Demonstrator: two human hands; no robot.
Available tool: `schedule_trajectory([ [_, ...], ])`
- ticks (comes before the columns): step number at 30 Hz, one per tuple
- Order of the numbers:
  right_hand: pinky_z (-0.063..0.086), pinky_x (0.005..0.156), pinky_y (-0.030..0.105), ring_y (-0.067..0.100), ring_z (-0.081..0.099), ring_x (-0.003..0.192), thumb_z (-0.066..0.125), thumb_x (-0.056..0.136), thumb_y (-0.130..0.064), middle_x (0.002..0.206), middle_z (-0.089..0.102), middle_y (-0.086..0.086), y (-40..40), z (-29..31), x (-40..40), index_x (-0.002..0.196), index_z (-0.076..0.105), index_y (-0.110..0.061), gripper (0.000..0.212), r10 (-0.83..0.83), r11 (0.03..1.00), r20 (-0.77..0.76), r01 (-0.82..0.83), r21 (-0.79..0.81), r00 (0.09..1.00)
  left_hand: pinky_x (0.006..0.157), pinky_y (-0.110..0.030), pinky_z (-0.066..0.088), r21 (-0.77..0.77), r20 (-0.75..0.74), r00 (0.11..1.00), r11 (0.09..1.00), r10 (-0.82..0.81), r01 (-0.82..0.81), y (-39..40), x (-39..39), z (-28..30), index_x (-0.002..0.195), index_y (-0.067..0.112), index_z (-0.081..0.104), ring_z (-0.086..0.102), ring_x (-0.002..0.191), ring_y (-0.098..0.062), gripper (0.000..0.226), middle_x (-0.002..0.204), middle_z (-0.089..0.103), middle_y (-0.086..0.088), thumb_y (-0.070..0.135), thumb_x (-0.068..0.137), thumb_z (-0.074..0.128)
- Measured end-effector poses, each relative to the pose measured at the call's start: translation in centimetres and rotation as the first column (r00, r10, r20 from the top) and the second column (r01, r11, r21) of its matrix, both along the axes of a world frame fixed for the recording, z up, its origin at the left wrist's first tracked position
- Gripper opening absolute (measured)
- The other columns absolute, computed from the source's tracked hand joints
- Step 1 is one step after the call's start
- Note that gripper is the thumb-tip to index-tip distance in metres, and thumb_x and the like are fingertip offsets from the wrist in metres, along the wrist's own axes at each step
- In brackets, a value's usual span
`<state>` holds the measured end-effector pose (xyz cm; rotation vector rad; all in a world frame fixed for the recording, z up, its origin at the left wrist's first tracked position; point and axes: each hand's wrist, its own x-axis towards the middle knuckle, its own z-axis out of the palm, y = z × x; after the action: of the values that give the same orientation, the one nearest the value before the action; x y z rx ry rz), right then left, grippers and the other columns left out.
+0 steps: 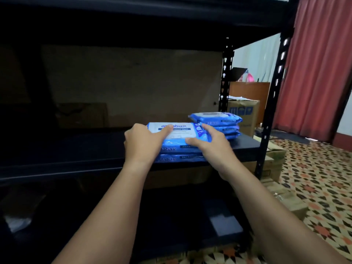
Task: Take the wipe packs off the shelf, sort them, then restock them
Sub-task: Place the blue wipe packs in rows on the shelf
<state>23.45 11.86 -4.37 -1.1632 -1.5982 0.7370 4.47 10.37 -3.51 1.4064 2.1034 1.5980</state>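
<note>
Your left hand (144,143) lay on the near stack of wipe packs (179,143) at the centre of the frame, its fingers fairly straight and pressing the left end of the top pack. Your right hand (211,144) held the right end of that stack, thumb across the top pack and fingers curled over its far edge. The stack sat at the front edge of the dark shelf (76,149). A second stack of wipe packs (217,123) stood just behind it to the right, on the same shelf. A cardboard box (245,115) stood beyond the rack in the right of the frame, before a red curtain (316,73), above a patterned floor (314,178).
</note>
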Motion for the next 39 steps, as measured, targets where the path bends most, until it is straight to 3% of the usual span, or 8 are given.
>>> schedule_trajectory([
  [7, 0.039, 0.114, 0.038, 0.016, 0.045, 0.135, 0.094, 0.051, -0.039, 0.153, 0.040, -0.006, 5.5, -0.5, -1.6, 0.157, 0.032, -0.023, 0.124, 0.182, 0.967, 0.029, -0.174, -0.187, 0.983, 0.051, -0.026, 0.032, -0.150, 0.079, 0.992, 0.983, -0.097, 0.108, 2.9, -2.3, 0.9, 0.108, -0.007, 0.067, 0.060, 0.076, -0.022, 0.099, 0.102, 0.066, -0.023, 0.083, 0.066, 0.068],
  [12, 0.050, 0.104, 0.040, 0.021, 0.058, 0.117, 0.091, 0.062, -0.016, 0.134, 0.055, 0.000, 8.0, -1.1, -2.2, 0.140, 0.049, -0.036, 0.091, 0.192, 0.967, 0.063, -0.177, -0.185, 0.979, 0.092, -0.021, 0.043, -0.094, 0.086, 0.980, 0.977, -0.181, 0.189, 3.5, -2.9, -0.5, 0.141, 0.009, 0.056, 0.059, 0.123, -0.018, 0.106, 0.138, 0.061, -0.004, 0.064, 0.057, 0.089],
  [19, 0.040, 0.101, 0.025, 0.016, 0.048, 0.125, 0.087, 0.077, -0.031, 0.146, 0.045, -0.005, 9.7, -2.2, -2.0, 0.148, 0.037, -0.043, 0.088, 0.115, 0.993, 0.290, -0.116, -0.011, 0.950, 0.096, -0.020, 0.042, -0.081, -0.061, 0.977, 0.976, -0.205, 0.200, 5.5, -2.9, -2.2, 0.139, 0.024, 0.060, 0.057, 0.113, -0.010, 0.092, 0.135, 0.060, -0.001, 0.052, 0.058, 0.093],
  [22, 0.039, 0.108, 0.032, 0.017, 0.043, 0.132, 0.083, 0.076, -0.051, 0.147, 0.044, -0.003, 9.5, -3.3, -1.1, 0.151, 0.027, -0.047, 0.094, 0.072, 0.993, 0.378, -0.100, 0.057, 0.923, 0.116, -0.046, 0.033, -0.126, -0.360, 0.927, 0.990, -0.105, 0.063, 5.8, -2.6, -2.8, 0.148, 0.037, 0.045, 0.023, 0.149, -0.030, 0.089, 0.163, 0.024, -0.008, 0.067, 0.071, 0.078],
  [24, 0.043, 0.110, 0.040, 0.018, 0.044, 0.132, 0.074, 0.074, -0.069, 0.142, 0.044, -0.003, 9.5, -4.1, 0.0, 0.148, 0.030, -0.049, 0.089, 0.019, 0.991, 0.330, -0.060, 0.116, 0.944, 0.113, -0.058, 0.031, -0.132, -0.582, 0.809, 0.991, -0.079, 0.002, 5.4, -1.8, -3.0, 0.151, 0.045, 0.034, 0.006, 0.152, -0.034, 0.081, 0.168, 0.003, 0.000, 0.068, 0.081, 0.067],
  [27, 0.035, 0.114, 0.044, 0.026, 0.034, 0.136, 0.054, 0.086, -0.072, 0.139, 0.039, 0.006, 10.4, -4.8, 2.1, 0.146, 0.040, -0.038, 0.071, -0.168, 0.970, 0.243, 0.116, 0.213, 0.955, 0.105, -0.050, 0.045, -0.197, -0.532, 0.837, 0.980, -0.124, 0.020, 5.4, -0.9, -3.0, 0.152, 0.042, 0.036, 0.024, 0.146, -0.034, 0.075, 0.166, 0.017, 0.001, 0.057, 0.087, 0.070],
  [31, 0.028, 0.115, 0.053, 0.038, 0.014, 0.144, 0.061, 0.096, -0.047, 0.156, 0.008, 0.010, 12.5, -4.8, 5.1, 0.153, 0.025, -0.038, 0.068, -0.373, 0.927, 0.349, 0.331, 0.174, 0.860, 0.101, -0.045, 0.048, -0.179, -0.509, 0.856, 0.984, -0.087, -0.007, 6.5, -0.6, -3.1, 0.151, 0.038, 0.041, 0.039, 0.138, -0.034, 0.073, 0.162, 0.030, 0.000, 0.051, 0.086, 0.074],
  [39, 0.036, 0.110, 0.058, 0.047, 0.017, 0.146, 0.076, 0.086, -0.042, 0.161, -0.026, 0.004, 15.5, -3.4, 6.8, 0.150, 0.009, -0.062, 0.095, -0.361, 0.932, 0.468, 0.335, 0.142, 0.807, 0.111, -0.041, 0.038, -0.237, -0.495, 0.849, 0.969, -0.184, 0.072, 12.2, -1.0, -3.2, 0.152, 0.036, 0.039, 0.039, 0.138, -0.035, 0.077, 0.161, 0.030, -0.002, 0.048, 0.086, 0.075],
])
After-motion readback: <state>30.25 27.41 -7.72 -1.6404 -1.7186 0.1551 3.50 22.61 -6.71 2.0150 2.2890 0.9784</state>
